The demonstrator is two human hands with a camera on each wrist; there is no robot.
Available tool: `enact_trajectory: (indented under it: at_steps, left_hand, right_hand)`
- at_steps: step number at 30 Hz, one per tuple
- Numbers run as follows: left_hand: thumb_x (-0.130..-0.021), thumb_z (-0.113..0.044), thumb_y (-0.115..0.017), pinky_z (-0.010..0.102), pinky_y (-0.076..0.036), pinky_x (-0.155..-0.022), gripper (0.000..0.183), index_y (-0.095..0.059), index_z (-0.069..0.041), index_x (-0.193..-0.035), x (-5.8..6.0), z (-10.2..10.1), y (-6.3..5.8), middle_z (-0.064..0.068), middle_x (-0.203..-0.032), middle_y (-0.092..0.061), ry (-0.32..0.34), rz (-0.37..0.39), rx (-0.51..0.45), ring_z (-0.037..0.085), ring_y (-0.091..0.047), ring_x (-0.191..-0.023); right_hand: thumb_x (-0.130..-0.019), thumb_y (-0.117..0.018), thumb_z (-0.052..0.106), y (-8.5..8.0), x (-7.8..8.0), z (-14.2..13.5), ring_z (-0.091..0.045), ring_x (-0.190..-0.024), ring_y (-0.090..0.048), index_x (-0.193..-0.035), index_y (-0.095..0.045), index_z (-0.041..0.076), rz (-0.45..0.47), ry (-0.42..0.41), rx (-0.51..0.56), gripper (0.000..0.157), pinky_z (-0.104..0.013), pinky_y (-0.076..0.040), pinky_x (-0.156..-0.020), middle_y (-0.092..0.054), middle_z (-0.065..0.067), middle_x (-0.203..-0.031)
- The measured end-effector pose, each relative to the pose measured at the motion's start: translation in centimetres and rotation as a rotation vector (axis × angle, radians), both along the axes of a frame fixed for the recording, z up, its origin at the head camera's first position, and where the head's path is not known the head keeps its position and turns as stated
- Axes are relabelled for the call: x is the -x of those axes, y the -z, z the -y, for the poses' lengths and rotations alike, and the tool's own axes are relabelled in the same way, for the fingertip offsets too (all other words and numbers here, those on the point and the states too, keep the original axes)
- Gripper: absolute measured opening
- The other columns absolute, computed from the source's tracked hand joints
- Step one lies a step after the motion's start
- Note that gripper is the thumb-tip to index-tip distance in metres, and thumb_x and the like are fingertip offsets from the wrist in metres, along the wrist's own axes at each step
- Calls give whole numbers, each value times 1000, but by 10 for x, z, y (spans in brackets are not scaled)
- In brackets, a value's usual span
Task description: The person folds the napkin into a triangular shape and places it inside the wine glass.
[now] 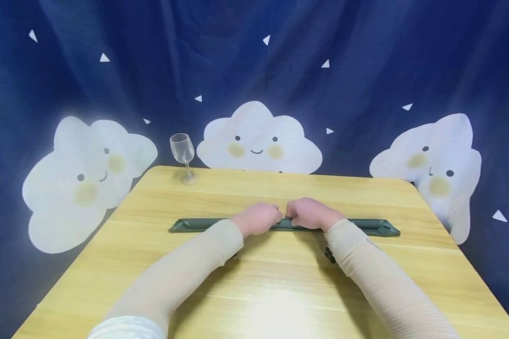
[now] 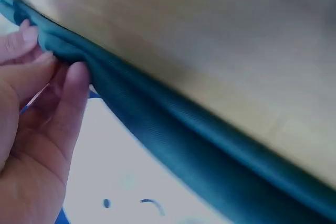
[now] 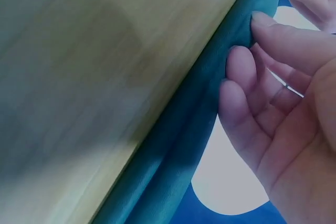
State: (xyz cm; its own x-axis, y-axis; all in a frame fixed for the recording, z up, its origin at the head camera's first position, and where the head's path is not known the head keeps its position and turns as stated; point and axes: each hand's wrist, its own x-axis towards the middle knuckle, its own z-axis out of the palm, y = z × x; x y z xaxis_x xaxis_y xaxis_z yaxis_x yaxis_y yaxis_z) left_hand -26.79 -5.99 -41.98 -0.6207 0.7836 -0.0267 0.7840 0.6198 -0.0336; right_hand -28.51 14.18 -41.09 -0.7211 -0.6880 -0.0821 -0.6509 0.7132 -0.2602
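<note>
Pinching the dark green strip (image 1: 285, 225) near its middle, the left hand (image 1: 258, 219) and right hand (image 1: 311, 214) were equally close; its long axis ran left to right across the bench (image 1: 246, 278).

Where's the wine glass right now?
In the head view, the wine glass stands near the table's far left corner, beyond the folded green strip and the left hand.

Green cloth (image 2: 163, 114) cut off in L/R wrist pics.
</note>
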Motion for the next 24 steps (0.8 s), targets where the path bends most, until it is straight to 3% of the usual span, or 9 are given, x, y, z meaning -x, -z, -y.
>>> enact_trajectory:
  at_steps: [5,10,13,17,20,24]
  left_hand:
    - [-92,-5,-72,28,-44,-75,21,-57,-11,-79,9,1,1,-3,-78,-52,-100,153,-152,14,-50,-76]
    - [-91,-10,-75,27,-47,-75,16,-62,-13,-81,16,-2,2,-6,-79,-59,-151,173,-92,13,-54,-74]
    - [-90,-7,-71,27,-48,-74,14,-61,-14,-83,14,-6,1,-5,-79,-59,-150,137,-41,13,-54,-72]
    - [-87,-6,-71,29,-52,-74,16,-59,-16,-88,7,-12,3,-4,-81,-61,-121,20,34,13,-56,-73]
    - [-86,-8,-72,30,-54,-73,14,-60,-15,-91,1,-16,6,0,-85,-64,-114,-50,63,14,-60,-75]
    - [-89,-7,-71,29,-54,-72,13,-62,-12,-97,-5,-19,9,2,-88,-64,-123,-69,54,16,-62,-78]
  right_hand:
    - [-83,-75,3,2,1,2,-14,-69,-49,-83,-68,13,7,5,-18,12,-32,-46,-71,-58,6,-77]
    - [-82,-75,2,2,-1,3,-15,-69,-49,-81,-63,12,-9,18,-21,15,-33,-44,-71,-55,4,-76]
    - [-81,-71,-1,5,-3,3,-16,-69,-47,-79,-57,13,-51,10,-2,19,-33,-42,-70,-51,4,-74]
    - [-82,-69,-2,9,-7,3,-16,-70,-47,-79,-54,13,-86,-3,30,22,-33,-42,-70,-49,4,-74]
    - [-82,-73,-1,10,-9,2,-16,-71,-49,-80,-54,14,-86,-7,46,24,-34,-44,-71,-51,5,-76]
    - [-78,-80,1,8,-9,1,-16,-75,-53,-82,-57,14,-35,6,54,26,-37,-47,-76,-56,5,-79]
